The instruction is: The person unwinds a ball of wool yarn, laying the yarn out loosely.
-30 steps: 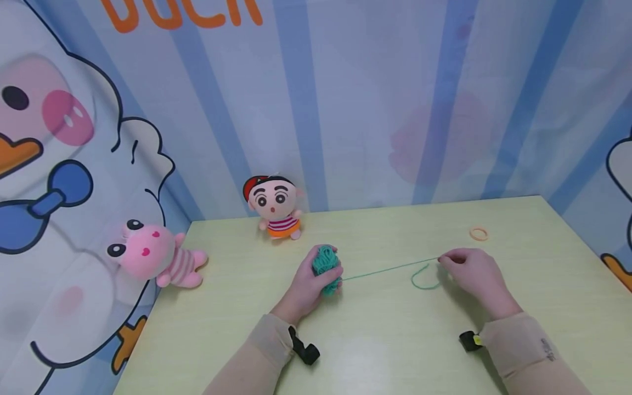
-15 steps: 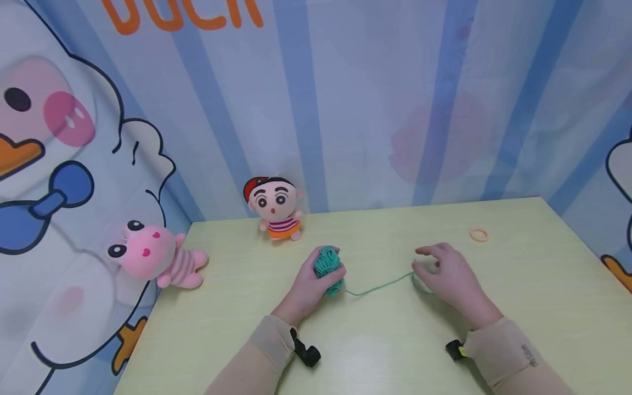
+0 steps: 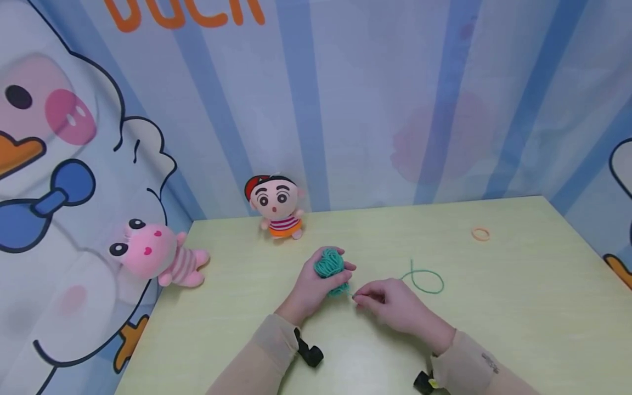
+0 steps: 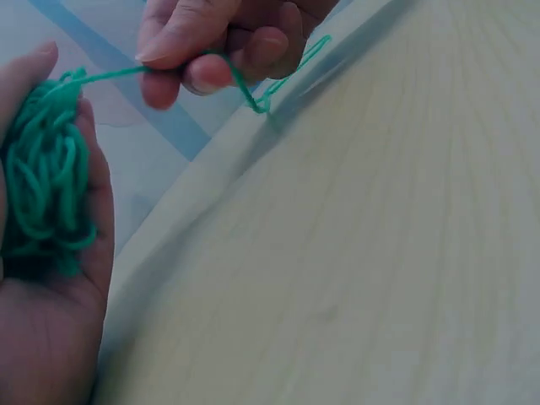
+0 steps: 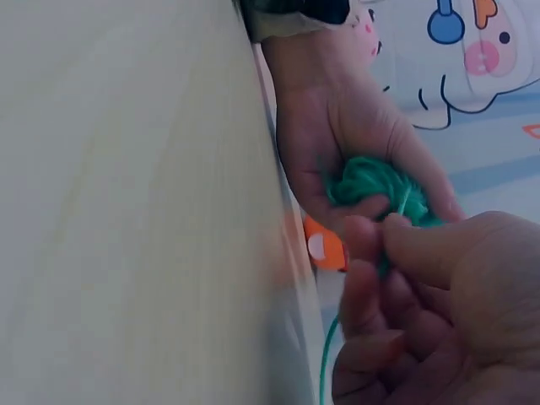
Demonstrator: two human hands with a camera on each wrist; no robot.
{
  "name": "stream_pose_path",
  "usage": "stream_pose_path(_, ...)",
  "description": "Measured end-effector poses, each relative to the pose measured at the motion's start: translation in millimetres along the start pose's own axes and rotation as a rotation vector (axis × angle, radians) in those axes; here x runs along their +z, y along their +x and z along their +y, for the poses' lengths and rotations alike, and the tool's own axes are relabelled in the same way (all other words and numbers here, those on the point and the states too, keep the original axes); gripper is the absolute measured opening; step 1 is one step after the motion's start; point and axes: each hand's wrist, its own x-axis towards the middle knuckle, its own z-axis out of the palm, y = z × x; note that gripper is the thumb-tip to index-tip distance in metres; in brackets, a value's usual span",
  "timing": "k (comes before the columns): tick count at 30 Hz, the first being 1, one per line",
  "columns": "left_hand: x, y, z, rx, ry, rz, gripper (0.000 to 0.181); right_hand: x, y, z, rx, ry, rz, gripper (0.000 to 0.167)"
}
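Note:
A bundle of green yarn [image 3: 329, 263] lies in my left hand [image 3: 307, 288], the thumb across its front and the fingers behind it. Close by on the right, my right hand [image 3: 397, 304] pinches the yarn strand between thumb and forefinger, just off the bundle's lower end. In the left wrist view a short taut length of strand [image 4: 114, 74] runs from the bundle [image 4: 49, 169] to the pinching fingertips [image 4: 160, 89]. Past the right hand, the loose tail of yarn [image 3: 443, 282] curls in a loop on the table. The right wrist view has the thumb partly covering the bundle [image 5: 371, 181].
A boy doll with a red cap [image 3: 274, 206] sits at the table's back edge. A pink plush toy [image 3: 158, 252] lies at the left edge. An orange ring [image 3: 480, 234] rests at the back right of the pale wooden table [image 3: 533, 263]. A printed curtain [image 3: 365, 109] hangs behind.
My right hand has moved left and toward me, up close to the bundle, and pinches the strand there. The loose tail now trails behind it. The left hand has barely moved.

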Motion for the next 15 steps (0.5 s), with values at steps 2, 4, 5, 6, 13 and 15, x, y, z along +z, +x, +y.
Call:
stream_pose_path(2, -0.1, -0.2, 0.5, -0.002, 0.03, 0.019, 0.06, -5.2, -1.1, 0.4, -0.005, -0.005, 0.032, 0.019)
stream_pose_path(4, 0.0, -0.8, 1.7, -0.004, 0.055, 0.044, 0.058, -12.6, -3.1, 0.7, -0.007, 0.004, 0.061, 0.019)
stream_pose_path(5, 0.1, -1.2, 2.3, -0.005, 0.062, 0.057, 0.056, -16.8, -3.9, 0.9, -0.008, 0.005, 0.074, 0.019)
stream_pose_path(6, 0.3, -1.7, 2.8, -0.006, 0.06, 0.068, 0.055, -21.3, -4.8, 1.2, -0.005, 0.006, 0.087, 0.019)
stream_pose_path(13, 1.2, -3.9, 4.9, -0.027, -0.218, -0.031, 0.042, -53.6, -10.4, 8.7, 0.062, 0.022, 0.156, 0.02)
stream_pose_path(15, 0.8, -4.6, 5.2, -0.026, -0.231, -0.038, 0.033, -62.6, -12.0, 13.4, 0.07, 0.022, 0.175, 0.021)
